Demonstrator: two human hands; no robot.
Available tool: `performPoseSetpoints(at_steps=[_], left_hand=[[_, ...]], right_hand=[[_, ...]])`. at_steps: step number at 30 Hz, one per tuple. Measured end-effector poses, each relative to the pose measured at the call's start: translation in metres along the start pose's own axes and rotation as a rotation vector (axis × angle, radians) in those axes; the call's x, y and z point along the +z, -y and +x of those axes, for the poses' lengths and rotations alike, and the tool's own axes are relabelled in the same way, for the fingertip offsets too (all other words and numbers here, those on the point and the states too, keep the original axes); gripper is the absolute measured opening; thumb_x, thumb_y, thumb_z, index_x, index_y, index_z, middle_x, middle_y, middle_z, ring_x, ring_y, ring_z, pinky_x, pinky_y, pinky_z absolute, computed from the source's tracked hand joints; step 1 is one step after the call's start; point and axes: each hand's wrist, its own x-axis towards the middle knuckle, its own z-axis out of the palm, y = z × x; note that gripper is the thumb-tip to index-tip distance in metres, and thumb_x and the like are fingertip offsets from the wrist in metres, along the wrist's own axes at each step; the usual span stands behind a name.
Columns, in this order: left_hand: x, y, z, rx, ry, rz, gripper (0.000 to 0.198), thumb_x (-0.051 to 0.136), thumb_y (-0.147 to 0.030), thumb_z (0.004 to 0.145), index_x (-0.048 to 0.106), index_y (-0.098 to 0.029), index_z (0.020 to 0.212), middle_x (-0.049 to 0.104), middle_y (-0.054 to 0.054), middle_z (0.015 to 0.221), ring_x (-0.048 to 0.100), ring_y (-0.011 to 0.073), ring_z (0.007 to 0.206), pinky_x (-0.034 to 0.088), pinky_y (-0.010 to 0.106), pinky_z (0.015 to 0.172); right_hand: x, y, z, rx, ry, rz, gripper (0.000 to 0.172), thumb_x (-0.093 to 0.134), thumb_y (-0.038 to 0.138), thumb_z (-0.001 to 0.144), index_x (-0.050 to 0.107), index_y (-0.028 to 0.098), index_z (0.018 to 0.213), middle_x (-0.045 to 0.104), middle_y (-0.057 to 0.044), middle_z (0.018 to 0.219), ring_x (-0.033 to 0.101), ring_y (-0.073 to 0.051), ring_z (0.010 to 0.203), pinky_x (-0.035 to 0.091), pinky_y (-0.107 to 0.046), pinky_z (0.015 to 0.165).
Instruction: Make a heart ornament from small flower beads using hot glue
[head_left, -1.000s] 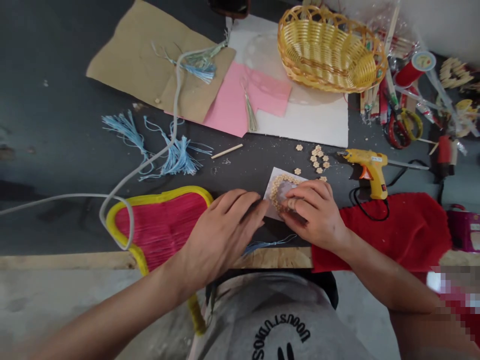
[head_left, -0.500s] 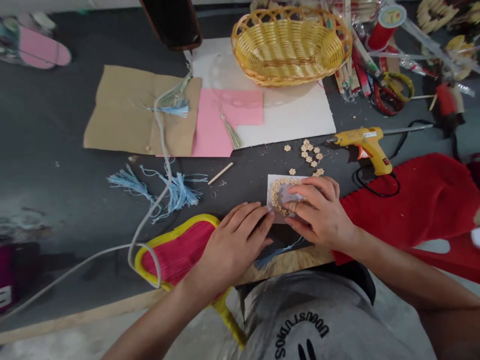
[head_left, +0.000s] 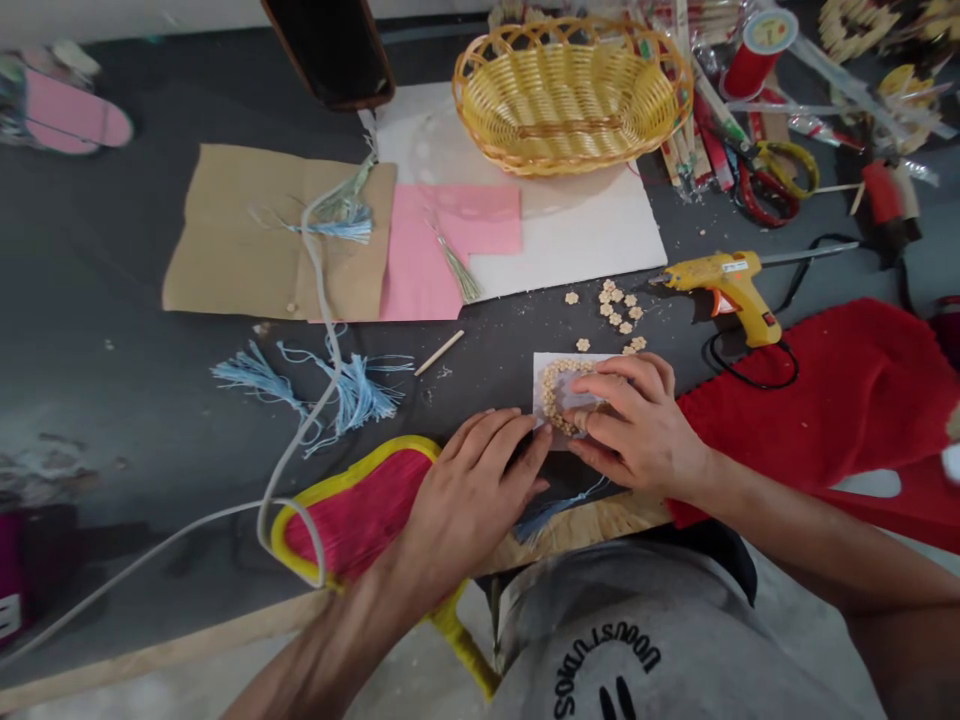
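Observation:
A white square of card (head_left: pixel 541 372) lies near the table's front edge, with a ring of small pale flower-shaped beads (head_left: pixel 551 392) on it. My left hand (head_left: pixel 480 470) rests palm down with its fingers stretched out, their tips at the card's lower left corner. Over the right part of the ring is my right hand (head_left: pixel 637 425), its fingers bent and spread, fingertips down on the beads. That side of the ring is hidden beneath it. Loose flower beads (head_left: pixel 616 308) lie just beyond the card. A blue tassel (head_left: pixel 551 512) sits below it, between my hands.
A yellow glue gun (head_left: pixel 727 285) and red felt (head_left: pixel 825 400) are at right. Behind stand a woven basket (head_left: pixel 570 110), scissors (head_left: pixel 780 180) and a red thread spool (head_left: pixel 754 60). Blue tassels (head_left: pixel 352 390), a white cord (head_left: pixel 289 450) and a pink-and-yellow piece (head_left: pixel 360 510) lie left.
The view has shifted slightly. Both hands stay nearly in place at the card, and the bead ring looks the same.

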Motion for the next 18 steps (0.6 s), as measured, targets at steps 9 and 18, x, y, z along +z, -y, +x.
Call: performPoseSetpoints(at_steps=[9,18], left_hand=[[0.000,0.006,-0.005,0.017,-0.035,-0.018,0.034,0.060,-0.020,0.094,0.060,-0.012,0.127,0.067,0.013,0.119,0.061,0.0272,0.115,0.055,0.045,0.099],[-0.015,0.020,0.025,-0.044,0.031,-0.025,0.047,0.058,-0.015,0.092,0.047,-0.012,0.138,0.059,0.015,0.126,0.058,0.0287,0.119,0.052,0.046,0.101]], right_hand=[[-0.005,-0.002,-0.001,0.045,-0.033,0.089,0.027,0.064,0.045,0.090,0.070,0.023,0.106,0.067,-0.006,0.116,0.050,-0.028,0.115,0.039,-0.049,0.098],[-0.013,0.000,-0.023,0.132,-0.027,0.018,0.016,0.070,0.037,0.087,0.067,0.024,0.096,0.069,-0.005,0.115,0.053,-0.027,0.112,0.038,-0.049,0.095]])
